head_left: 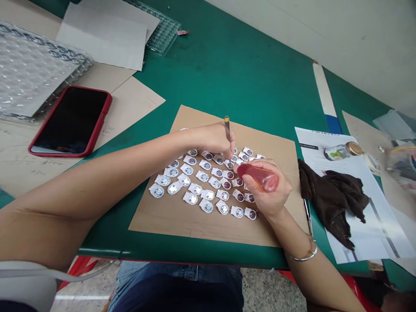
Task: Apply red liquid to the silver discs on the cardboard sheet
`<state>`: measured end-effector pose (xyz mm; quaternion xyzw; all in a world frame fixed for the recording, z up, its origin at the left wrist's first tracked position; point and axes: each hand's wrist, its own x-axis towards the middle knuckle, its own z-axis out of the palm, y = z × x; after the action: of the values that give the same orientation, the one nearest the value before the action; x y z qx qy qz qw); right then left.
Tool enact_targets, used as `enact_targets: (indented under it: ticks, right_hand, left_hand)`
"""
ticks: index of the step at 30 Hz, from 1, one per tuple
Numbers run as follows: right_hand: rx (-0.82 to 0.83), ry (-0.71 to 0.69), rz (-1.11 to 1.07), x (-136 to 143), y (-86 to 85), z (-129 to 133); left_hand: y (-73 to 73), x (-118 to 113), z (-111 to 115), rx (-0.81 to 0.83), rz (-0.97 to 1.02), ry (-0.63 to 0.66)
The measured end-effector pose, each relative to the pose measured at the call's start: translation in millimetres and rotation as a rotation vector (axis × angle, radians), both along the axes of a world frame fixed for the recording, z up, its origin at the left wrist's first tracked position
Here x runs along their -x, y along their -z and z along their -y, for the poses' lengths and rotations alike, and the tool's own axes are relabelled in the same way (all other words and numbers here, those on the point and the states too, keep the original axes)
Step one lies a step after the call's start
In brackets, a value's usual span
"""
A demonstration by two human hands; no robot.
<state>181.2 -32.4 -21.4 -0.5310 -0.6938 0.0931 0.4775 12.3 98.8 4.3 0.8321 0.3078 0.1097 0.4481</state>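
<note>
A brown cardboard sheet (182,223) lies on the green table, bearing several white tabs with round silvery discs (208,206) in loose rows. My left hand (216,138) is closed around a thin dark tool (227,125) with a yellowish end, held nearly upright; its lower end points down at a disc near the middle right of the group. Beside it, my right hand (273,190) grips a soft red bottle (261,177), tilted with its narrow end toward that same disc. Whether either tip touches the disc is too small to tell. My left forearm hides some tabs.
At the left are a red-cased phone (71,121), papers (107,32) and clear plastic trays (29,65). To the right lie a dark brown cloth (338,199), printed sheets (373,229) and a small glass bottle (341,151). A wall borders the table's far side.
</note>
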Motion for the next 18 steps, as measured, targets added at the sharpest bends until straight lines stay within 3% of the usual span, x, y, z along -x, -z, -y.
enact_targets:
  ticks: [18]
  right_hand:
    - [0.031,-0.006,-0.026,-0.5,-3.2,0.3]
  left_hand:
    - [-9.5,-2.6,1.9,0.099,-0.12,-0.047]
